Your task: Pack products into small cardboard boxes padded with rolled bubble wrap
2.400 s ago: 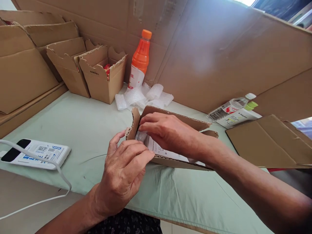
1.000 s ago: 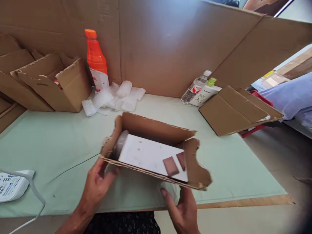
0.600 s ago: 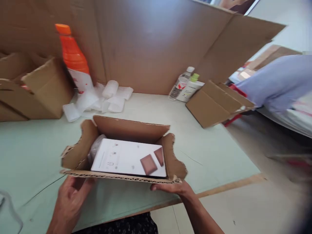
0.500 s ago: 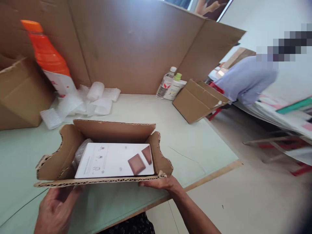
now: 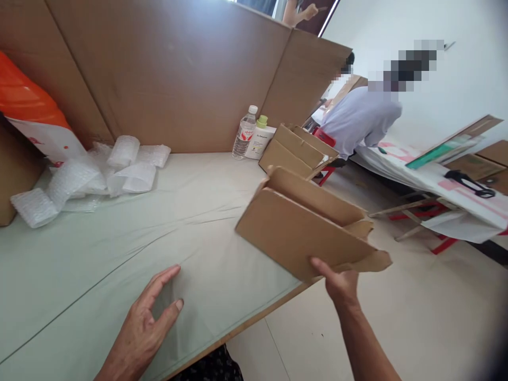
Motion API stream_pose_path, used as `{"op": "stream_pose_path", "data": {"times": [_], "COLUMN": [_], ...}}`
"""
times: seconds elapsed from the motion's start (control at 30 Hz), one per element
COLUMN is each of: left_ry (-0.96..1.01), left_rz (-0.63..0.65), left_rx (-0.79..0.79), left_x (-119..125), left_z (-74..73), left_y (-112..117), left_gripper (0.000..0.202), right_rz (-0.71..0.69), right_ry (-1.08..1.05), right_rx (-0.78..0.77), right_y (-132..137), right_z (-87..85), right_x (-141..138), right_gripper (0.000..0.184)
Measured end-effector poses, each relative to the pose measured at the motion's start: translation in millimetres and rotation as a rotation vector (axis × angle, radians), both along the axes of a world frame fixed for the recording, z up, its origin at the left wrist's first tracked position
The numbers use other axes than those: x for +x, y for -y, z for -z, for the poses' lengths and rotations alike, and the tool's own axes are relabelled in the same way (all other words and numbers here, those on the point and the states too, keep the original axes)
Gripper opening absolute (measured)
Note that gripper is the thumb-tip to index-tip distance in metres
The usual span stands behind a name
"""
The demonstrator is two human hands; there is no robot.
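Observation:
My right hand [image 5: 340,281] grips the near corner of a small open cardboard box [image 5: 301,228] and holds it out past the table's right edge, tilted so I see its outer side; its contents are hidden. My left hand [image 5: 147,324] rests open on the pale green tablecloth [image 5: 119,248], fingers spread, holding nothing.
Bubble wrap pieces [image 5: 91,174] and an orange bottle [image 5: 35,116] lie at the left. A water bottle [image 5: 245,133], a lotion bottle [image 5: 259,138] and another cardboard box [image 5: 296,153] stand at the far right corner. A tall cardboard wall [image 5: 178,79] backs the table. A person in blue [image 5: 359,119] sits beyond.
The box has swung from in front of me to the right, off the table edge, in my right hand alone. My left hand let go and dropped flat onto the cloth.

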State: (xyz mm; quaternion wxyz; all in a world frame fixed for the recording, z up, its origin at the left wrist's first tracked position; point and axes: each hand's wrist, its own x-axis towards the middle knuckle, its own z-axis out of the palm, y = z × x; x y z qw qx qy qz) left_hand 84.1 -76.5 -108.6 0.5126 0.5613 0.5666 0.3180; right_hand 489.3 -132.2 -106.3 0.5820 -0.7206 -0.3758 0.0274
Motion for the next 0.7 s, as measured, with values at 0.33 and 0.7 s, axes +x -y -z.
{"op": "stream_pose_path", "data": {"times": [0.33, 0.7], "left_ry": [-0.089, -0.121], "left_rz": [-0.002, 0.140], "left_rx": [0.012, 0.033], "left_x": [-8.4, -5.9], "left_z": [13.4, 10.1], "left_y": [4.2, -3.0], "left_gripper": [0.044, 0.036], "right_rz": [0.118, 0.179], "right_ry": [0.064, 0.023], "right_rx": [0.188, 0.041], "right_y": [-24.2, -25.7], "right_z": [-11.3, 7.7], "right_x": [142.4, 126.1], "right_gripper": [0.046, 0.069]}}
